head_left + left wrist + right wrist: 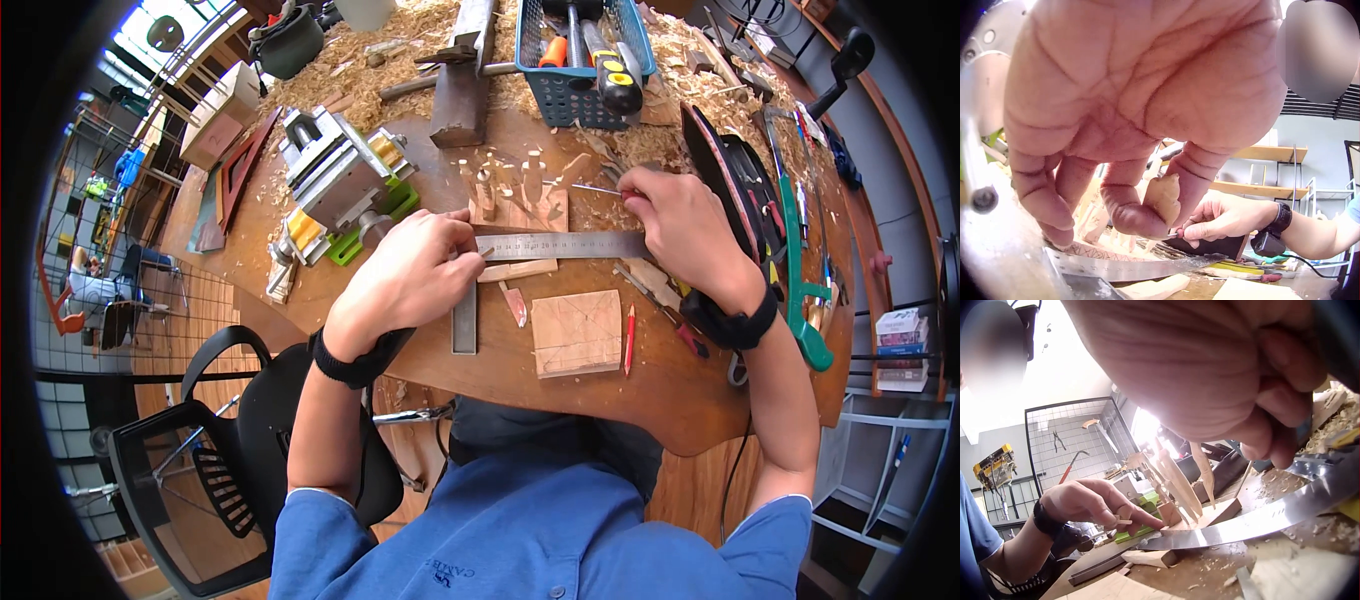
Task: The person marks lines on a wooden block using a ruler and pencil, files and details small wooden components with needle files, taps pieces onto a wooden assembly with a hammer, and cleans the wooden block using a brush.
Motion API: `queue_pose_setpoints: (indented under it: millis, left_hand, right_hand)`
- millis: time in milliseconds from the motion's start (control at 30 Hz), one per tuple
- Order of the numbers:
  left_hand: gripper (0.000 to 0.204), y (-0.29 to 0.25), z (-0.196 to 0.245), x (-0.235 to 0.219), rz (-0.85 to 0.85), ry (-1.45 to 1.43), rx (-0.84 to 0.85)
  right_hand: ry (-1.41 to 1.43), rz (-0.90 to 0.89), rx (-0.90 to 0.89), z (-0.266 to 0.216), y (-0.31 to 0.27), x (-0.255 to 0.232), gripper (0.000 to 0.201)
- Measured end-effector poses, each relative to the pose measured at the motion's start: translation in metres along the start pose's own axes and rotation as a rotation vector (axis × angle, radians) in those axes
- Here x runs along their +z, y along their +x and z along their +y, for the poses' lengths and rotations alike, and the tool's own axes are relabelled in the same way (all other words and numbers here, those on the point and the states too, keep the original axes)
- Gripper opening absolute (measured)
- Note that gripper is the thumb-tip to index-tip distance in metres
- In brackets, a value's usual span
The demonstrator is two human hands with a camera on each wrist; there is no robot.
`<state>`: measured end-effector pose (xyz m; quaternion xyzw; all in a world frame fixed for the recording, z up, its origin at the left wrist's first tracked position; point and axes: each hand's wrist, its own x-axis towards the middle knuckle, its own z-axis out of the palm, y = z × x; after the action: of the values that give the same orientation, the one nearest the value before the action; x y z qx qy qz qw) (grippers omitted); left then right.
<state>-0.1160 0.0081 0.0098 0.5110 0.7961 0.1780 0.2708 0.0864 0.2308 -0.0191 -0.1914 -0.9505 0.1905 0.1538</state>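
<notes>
The left hand (415, 262) pinches a small pale wooden piece (1163, 199) between thumb and forefinger, above one end of a steel ruler (560, 246). Curled fingers of the right hand (690, 225) hold a thin metal tool (597, 189) that points left, over the ruler's other end. Behind the ruler stands a wooden base (545, 213) with several small carved wooden pegs upright on it. A dark metal bar (464, 322) lies at a right angle to the ruler, below its left end. In the right wrist view, the ruler (1241, 528) runs in front of the base.
Nearer the body lie a square wooden block (577, 335) and a red pencil (630, 340). A metal vise (340, 175) is at the left. Behind are a blue tool basket (575, 100) and wood shavings; a green-framed saw (797, 270) lies at the right.
</notes>
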Motion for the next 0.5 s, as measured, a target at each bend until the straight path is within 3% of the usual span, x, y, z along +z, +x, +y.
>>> queue_pose_setpoints:
  millis: [67,500]
  left_hand:
    - [0.029,-0.005,-0.005,0.009,0.090,0.003,0.123]
    - [0.020,-0.031,0.010,0.025,-0.008,0.022,0.151]
  right_hand:
    - [-0.016,0.009,-0.001,-0.001,-0.011,-0.002,0.011]
    - [-0.054,0.059,0.023,-0.018,-0.068,-0.014,0.012]
